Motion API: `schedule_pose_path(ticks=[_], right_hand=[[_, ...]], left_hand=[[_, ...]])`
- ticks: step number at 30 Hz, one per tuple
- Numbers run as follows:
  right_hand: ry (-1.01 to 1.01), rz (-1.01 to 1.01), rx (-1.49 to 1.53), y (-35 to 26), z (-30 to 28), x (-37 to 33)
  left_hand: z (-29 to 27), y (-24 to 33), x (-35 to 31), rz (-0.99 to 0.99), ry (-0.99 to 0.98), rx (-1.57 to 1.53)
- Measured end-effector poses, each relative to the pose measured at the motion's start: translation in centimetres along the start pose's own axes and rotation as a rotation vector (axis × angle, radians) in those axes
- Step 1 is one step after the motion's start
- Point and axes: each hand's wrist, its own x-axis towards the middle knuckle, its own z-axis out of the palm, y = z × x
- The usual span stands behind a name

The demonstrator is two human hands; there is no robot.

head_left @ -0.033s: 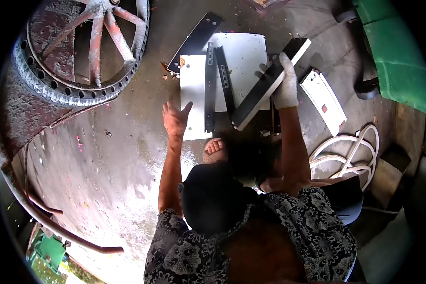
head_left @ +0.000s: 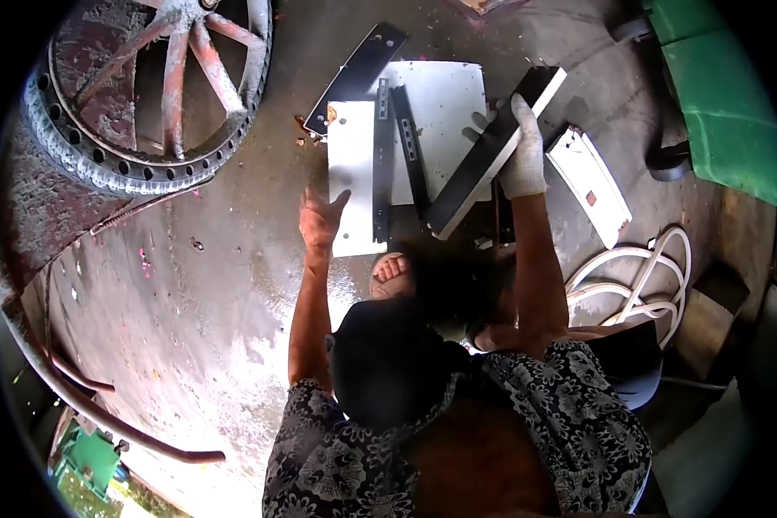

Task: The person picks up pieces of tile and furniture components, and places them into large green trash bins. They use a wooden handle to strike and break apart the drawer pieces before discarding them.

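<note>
Gripping a long black-and-white panel (head_left: 492, 155), the gloved right hand (head_left: 524, 155) is closed; the bare left hand (head_left: 319, 217) is spread, empty.
Two black rails (head_left: 382, 155) are laid on one white sheet (head_left: 445, 104).

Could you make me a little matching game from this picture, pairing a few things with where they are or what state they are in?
Things:
1. right hand
2. left hand
3. wheel
4. hose

Places or states:
A. coiled on the ground at the right
B. open and empty, beside the white panel
C. gloved, holding a long black bar
D. lying flat at the upper left

Pairs: 1-C, 2-B, 3-D, 4-A
</note>
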Motion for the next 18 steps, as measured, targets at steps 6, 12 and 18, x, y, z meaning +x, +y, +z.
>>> schedule_pose_path(ticks=[6,12,18], right_hand=[[-0.046,-0.149,-0.071,-1.7,-1.2,0.9],[-0.022,-0.304,-0.383,-2.0,1.3,1.4],[0.022,-0.397,-0.933,-1.3,2.8,0.3]], left_hand=[[2.7,1.2,1.7,-0.025,-0.294,-0.464],[2.5,1.5,0.9,0.155,-0.345,-0.718],[-1.2,7.1,-2.2,0.12,-0.171,-0.335]])
